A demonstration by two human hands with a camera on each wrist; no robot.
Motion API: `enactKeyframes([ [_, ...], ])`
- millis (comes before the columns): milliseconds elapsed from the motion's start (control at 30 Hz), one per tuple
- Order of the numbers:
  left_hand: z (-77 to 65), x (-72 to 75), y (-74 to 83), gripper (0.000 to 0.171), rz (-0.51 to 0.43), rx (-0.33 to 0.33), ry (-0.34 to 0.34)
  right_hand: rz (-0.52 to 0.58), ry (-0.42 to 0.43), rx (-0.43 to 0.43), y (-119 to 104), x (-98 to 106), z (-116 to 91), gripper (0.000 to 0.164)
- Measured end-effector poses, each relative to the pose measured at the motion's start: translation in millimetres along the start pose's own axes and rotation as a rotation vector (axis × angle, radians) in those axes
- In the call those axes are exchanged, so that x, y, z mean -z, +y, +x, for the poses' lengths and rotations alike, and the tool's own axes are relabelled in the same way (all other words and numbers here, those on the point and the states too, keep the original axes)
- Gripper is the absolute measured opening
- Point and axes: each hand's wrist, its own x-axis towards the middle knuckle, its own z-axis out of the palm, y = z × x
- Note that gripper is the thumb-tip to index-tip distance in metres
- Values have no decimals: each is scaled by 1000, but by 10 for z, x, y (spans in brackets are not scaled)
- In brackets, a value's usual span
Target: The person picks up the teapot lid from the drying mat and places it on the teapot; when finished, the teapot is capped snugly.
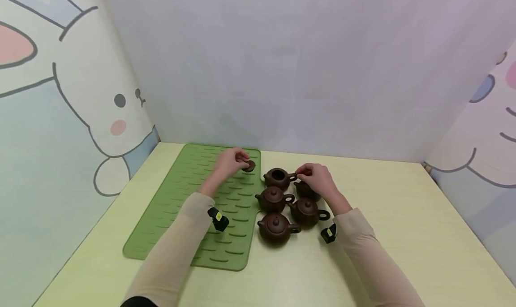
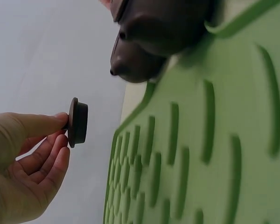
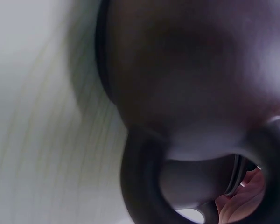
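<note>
Up over the back right of the green mat (image 1: 217, 213), my left hand (image 1: 231, 161) pinches a small dark brown teapot lid (image 1: 250, 166) between thumb and fingers. The left wrist view shows the lid (image 2: 78, 122) tilted on edge, its rim facing away from the palm. A lidless teapot (image 1: 278, 177) stands at the back of the group, its round opening showing. My right hand (image 1: 318, 179) pinches at the end of that teapot's handle. Under this hand another teapot (image 1: 306, 191) is partly hidden. A teapot body and its handle (image 3: 144, 177) fill the right wrist view.
Three lidded teapots, one in the middle (image 1: 273, 199), one to its right (image 1: 306, 212) and one in front (image 1: 275, 229), stand close together beside the mat's right edge. The pale wooden table (image 1: 403, 235) meets a plain wall (image 1: 290, 74) behind.
</note>
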Motion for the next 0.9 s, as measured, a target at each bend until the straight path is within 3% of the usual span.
enactKeyframes([
  [367,103,-330,320,17,-14,-58,-37,7,7,6,-20,-32,4,13],
  [900,121,-668,328,13,83,-104,-103,9,5,19,-11,-92,-22,13],
])
